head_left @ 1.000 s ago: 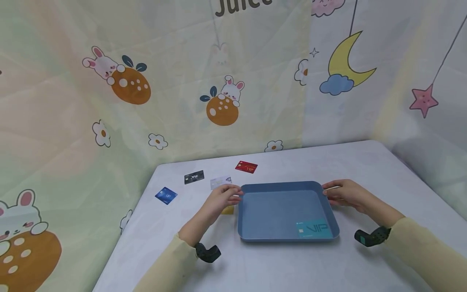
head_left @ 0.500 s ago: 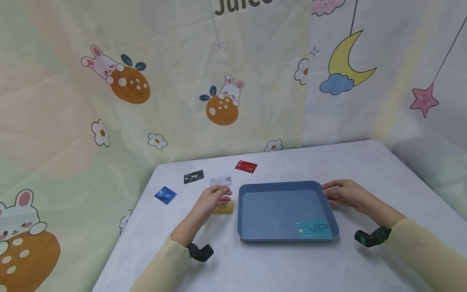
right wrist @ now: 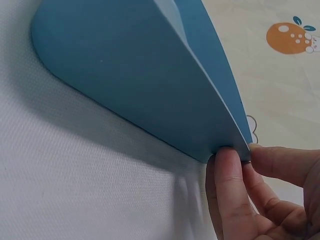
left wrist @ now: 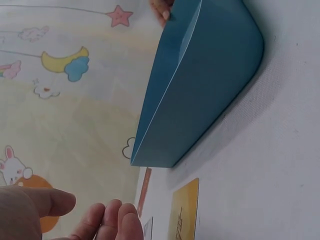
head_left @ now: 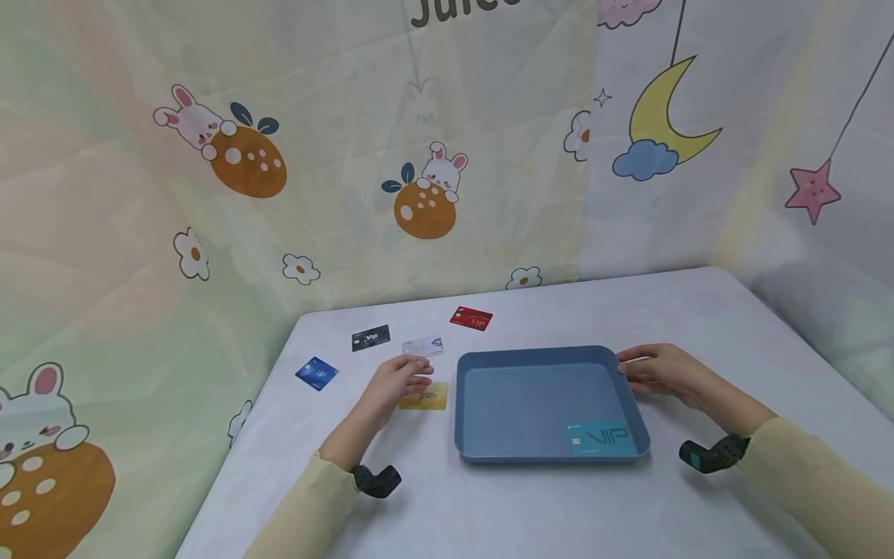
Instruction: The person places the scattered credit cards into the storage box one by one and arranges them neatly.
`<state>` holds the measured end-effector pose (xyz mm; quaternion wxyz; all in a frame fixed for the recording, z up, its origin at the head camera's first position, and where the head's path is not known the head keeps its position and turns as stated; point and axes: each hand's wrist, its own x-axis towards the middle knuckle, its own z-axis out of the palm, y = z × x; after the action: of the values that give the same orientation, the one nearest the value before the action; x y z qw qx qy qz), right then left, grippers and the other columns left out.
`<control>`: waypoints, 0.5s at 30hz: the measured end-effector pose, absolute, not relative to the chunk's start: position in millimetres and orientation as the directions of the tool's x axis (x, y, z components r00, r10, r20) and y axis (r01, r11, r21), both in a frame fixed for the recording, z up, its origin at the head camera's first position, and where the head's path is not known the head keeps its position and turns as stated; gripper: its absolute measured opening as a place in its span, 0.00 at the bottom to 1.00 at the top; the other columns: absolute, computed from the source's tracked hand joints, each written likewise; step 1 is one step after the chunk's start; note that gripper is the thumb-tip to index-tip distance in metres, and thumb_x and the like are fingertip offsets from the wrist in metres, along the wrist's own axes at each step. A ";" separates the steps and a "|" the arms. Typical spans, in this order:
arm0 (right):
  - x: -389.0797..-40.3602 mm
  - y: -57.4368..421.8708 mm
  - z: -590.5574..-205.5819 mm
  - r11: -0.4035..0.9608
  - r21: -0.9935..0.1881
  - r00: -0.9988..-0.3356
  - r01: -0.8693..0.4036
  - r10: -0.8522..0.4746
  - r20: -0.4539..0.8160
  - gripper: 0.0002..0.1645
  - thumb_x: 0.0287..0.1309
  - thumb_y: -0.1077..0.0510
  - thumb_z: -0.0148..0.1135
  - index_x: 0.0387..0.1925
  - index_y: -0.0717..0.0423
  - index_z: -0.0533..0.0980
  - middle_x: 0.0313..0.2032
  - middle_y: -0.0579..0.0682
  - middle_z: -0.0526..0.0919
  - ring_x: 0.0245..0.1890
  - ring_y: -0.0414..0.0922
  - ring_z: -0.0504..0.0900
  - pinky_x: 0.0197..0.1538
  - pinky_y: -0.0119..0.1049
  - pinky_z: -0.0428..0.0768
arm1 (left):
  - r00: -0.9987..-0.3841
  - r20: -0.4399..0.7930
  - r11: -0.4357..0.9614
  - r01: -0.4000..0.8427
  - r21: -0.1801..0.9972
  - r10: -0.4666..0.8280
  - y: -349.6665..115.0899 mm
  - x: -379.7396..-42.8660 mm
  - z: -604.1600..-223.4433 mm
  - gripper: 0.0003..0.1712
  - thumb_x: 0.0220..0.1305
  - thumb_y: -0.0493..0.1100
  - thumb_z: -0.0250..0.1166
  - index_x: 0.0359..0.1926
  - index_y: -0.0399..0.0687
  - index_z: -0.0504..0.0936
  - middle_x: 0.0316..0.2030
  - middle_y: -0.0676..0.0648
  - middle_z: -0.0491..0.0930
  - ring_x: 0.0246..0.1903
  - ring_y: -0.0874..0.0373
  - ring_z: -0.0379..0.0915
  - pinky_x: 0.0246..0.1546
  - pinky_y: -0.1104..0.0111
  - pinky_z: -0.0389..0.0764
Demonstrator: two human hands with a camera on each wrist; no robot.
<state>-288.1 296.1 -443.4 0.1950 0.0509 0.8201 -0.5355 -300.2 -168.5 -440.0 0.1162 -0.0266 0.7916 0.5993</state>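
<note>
A blue tray (head_left: 531, 388) rests on the white table, with a teal VIP card (head_left: 602, 439) lying in its near right corner. My right hand (head_left: 663, 374) pinches the tray's right edge near the far corner; the right wrist view shows the thumb (right wrist: 280, 162) at the rim and fingers against the outer wall. To the left of the tray, my left hand (head_left: 394, 384) hovers with loosely bent fingers and holds nothing. Partly under it in the head view lies a yellow card (head_left: 427, 397), apart from the tray's left wall. A whitish card (head_left: 423, 346) lies just beyond that hand.
Farther back and left on the table are a red card (head_left: 471, 318), a black card (head_left: 371, 338) and a blue card (head_left: 317, 373). Printed cloth (head_left: 335, 155) hangs behind the table. Each wrist carries a black camera.
My left hand has drawn away leftward from the tray's left edge, uncovering more of the yellow card. The right hand and the tray stay almost where they were.
</note>
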 end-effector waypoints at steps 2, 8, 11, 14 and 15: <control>-287.9 296.3 -443.5 0.422 -0.860 -0.920 0.287 -0.129 -0.371 0.36 0.73 0.56 0.60 0.71 0.75 0.62 0.53 0.60 0.84 0.41 0.39 0.85 0.46 0.33 0.88 | -0.972 -0.218 0.278 -0.186 0.943 0.090 -170.9 -301.3 -441.2 0.25 0.79 0.49 0.55 0.64 0.35 0.76 0.57 0.38 0.83 0.53 0.48 0.83 0.62 0.57 0.82; -287.2 296.8 -442.8 0.415 -0.862 -0.921 0.291 -0.123 -0.370 0.36 0.73 0.56 0.61 0.71 0.76 0.62 0.53 0.60 0.85 0.40 0.38 0.85 0.46 0.33 0.89 | -0.973 -0.223 0.279 -0.200 0.939 0.052 -179.1 -305.0 -447.7 0.24 0.79 0.48 0.56 0.63 0.35 0.77 0.56 0.38 0.84 0.51 0.49 0.83 0.62 0.57 0.82; -287.3 296.8 -442.8 0.412 -0.862 -0.919 0.296 -0.124 -0.375 0.36 0.73 0.56 0.60 0.71 0.76 0.61 0.52 0.59 0.85 0.40 0.38 0.85 0.46 0.33 0.88 | -0.975 -0.219 0.289 -0.197 0.937 0.046 -184.2 -306.6 -451.0 0.24 0.79 0.48 0.56 0.62 0.34 0.77 0.56 0.36 0.83 0.50 0.49 0.83 0.59 0.58 0.83; -287.2 296.6 -442.7 0.411 -0.862 -0.919 0.297 -0.124 -0.375 0.36 0.73 0.57 0.60 0.71 0.76 0.61 0.52 0.59 0.85 0.40 0.38 0.85 0.46 0.33 0.88 | -0.977 -0.205 0.314 -0.177 0.933 0.057 -188.1 -305.5 -449.7 0.24 0.79 0.47 0.56 0.62 0.32 0.77 0.56 0.34 0.82 0.51 0.45 0.83 0.59 0.56 0.84; -287.1 296.6 -442.7 0.410 -0.862 -0.919 0.296 -0.125 -0.375 0.36 0.73 0.57 0.60 0.71 0.76 0.61 0.52 0.59 0.85 0.41 0.38 0.85 0.46 0.33 0.88 | -0.978 -0.200 0.326 -0.170 0.930 0.060 -189.6 -305.9 -449.9 0.24 0.79 0.48 0.56 0.62 0.32 0.77 0.56 0.33 0.82 0.51 0.44 0.82 0.58 0.56 0.84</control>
<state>-287.1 296.6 -442.7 0.1948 0.0526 0.8169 -0.5404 -305.9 -189.6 -449.9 0.0991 -0.0339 0.8081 0.5796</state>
